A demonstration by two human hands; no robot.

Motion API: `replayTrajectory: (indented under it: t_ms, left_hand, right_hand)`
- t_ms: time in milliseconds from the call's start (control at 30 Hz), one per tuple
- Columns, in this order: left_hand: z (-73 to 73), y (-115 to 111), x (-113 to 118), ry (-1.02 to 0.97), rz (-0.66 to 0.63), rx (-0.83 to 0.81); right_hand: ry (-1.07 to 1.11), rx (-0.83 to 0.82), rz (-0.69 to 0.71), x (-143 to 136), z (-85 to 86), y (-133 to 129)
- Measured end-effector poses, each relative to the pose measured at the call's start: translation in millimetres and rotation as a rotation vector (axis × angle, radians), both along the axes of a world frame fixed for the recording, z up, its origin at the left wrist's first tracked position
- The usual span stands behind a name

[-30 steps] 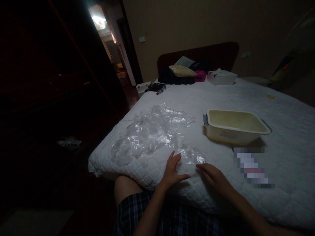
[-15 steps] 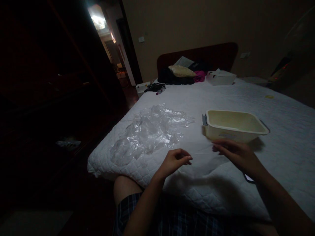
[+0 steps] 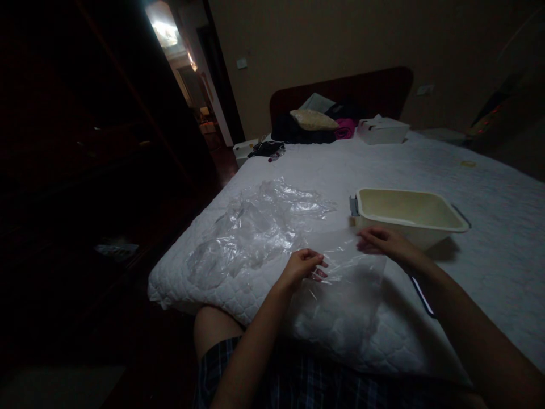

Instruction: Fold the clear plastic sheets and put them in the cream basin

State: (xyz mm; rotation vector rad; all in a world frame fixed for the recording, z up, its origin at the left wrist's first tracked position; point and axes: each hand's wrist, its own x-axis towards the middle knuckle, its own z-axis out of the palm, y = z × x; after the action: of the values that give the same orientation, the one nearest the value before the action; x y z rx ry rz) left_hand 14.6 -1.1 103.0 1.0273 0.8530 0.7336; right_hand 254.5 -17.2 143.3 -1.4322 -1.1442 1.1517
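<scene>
**Both hands pinching one clear plastic bag over the bed edge**

We hold a clear plastic bag (image 3: 344, 284) stretched between our hands, its top edge up and the rest hanging down over the near edge of the white quilted mattress (image 3: 426, 165). Left hand (image 3: 303, 266) has fingers closed on the bag's top corner at 9 o'clock of the sheet; right hand (image 3: 383, 241) pinches the opposite top corner at 2 o'clock, just beside the cream plastic tub (image 3: 409, 213).

Handling, as we judge it: very light, limp, slick film, tears or slips easily. Best taken at the top corners or the hem, with a fingertip pinch, not the middle.

Pile of crumpled clear bags (image 3: 255, 227) lies at 10 o'clock of the hands, near but apart. A dark phone-like slab (image 3: 421, 295) shows by the right forearm; we cannot tell exactly what it is.
</scene>
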Motion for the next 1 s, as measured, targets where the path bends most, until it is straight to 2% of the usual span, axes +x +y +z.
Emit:
replayTrajectory:
  t_ms: [133, 267, 367, 500, 700, 867, 933, 1000]
  left_hand:
    - [-33.8, 12.7, 3.9, 0.009, 0.089, -0.067]
    - [-59.7, 20.6, 7.9, 0.004, 0.113, -0.062]
    - [-68.3, 22.5, 8.8, 0.005, 0.122, -0.077]
    - [-67.5, 22.5, 3.7, 0.005, 0.049, -0.123]
    - [-68.0, 19.9, -8.0, 0.068, 0.094, -0.126]
    - [-73.2, 12.5, -12.1, 0.031, 0.087, -0.090]
    - [-72.1, 10.6, -14.8, 0.131, 0.067, -0.011]
    - [-67.2, 9.3, -18.3, 0.338, 0.052, 0.178]
  right_hand:
    - [0.061, -0.162, -0.021, 8.0, -41.8, 5.2]
    - [0.109, -0.120, 0.096, 4.1, -72.4, 0.2]
    - [0.124, -0.074, 0.046, 1.4, -88.4, 2.1]
    - [0.009, -0.064, -0.046, 5.0, -104.0, 13.3]
    - [-0.283, 0.050, -0.064, 12.2, -113.6, 19.2]
    - [-0.560, 0.108, -0.083, 15.9, -107.6, 16.6]
    - [-0.706, 0.164, -0.099, 15.1, -101.2, 12.9]
    - [-0.881, 0.242, -0.111, 10.9, -94.8, 6.3]
